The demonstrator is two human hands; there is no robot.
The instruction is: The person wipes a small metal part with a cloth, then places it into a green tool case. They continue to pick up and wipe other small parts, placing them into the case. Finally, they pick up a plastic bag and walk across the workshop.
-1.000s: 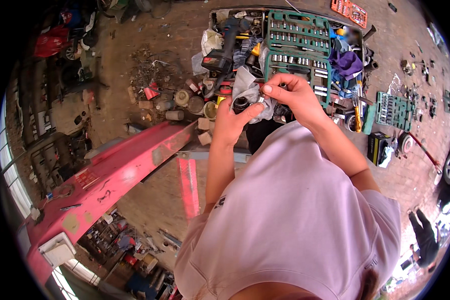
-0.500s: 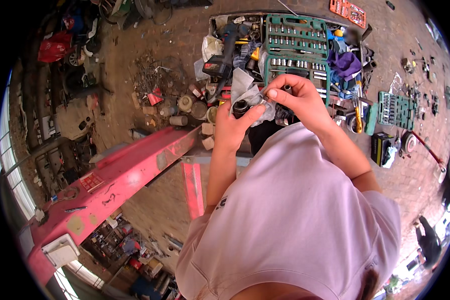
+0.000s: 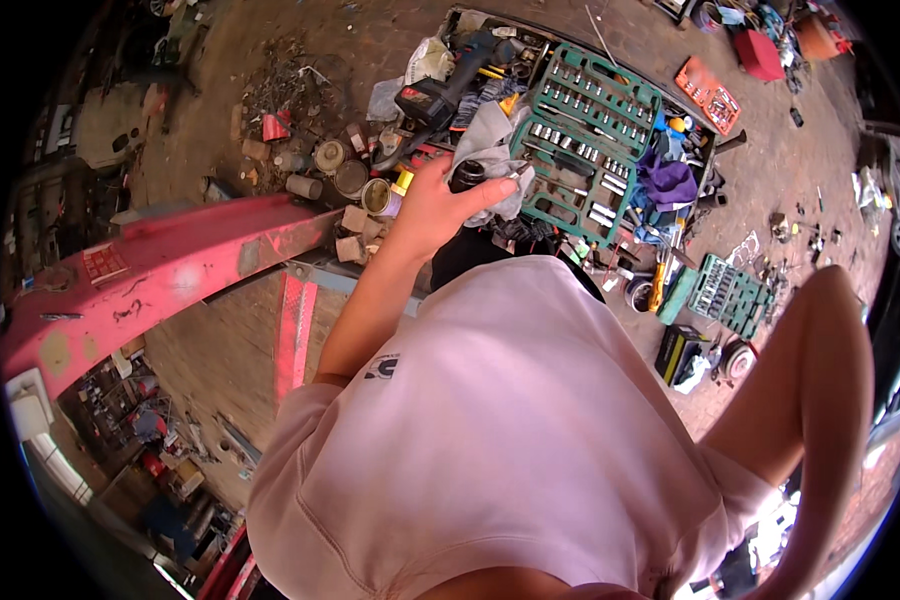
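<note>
Holding a black cylindrical part (image 3: 466, 177) and a grey cloth (image 3: 488, 132) in the curled left grip (image 3: 438, 207), just beside the green socket case (image 3: 578, 106). Cannot tell about the right grip, out of view beyond the bent right arm (image 3: 838, 400). Probably rigid, dense and perhaps slick, so best taken around the outer wall; for the cloth, likely light and limp, best pinched at a thick fold.

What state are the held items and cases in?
Black cylindrical part: held in left hand
Grey fabric cloth: crumpled, held in left hand
Large green plastic socket case: open, sockets inside
Small green plastic socket case: open
Orange plastic tool case: open
</note>
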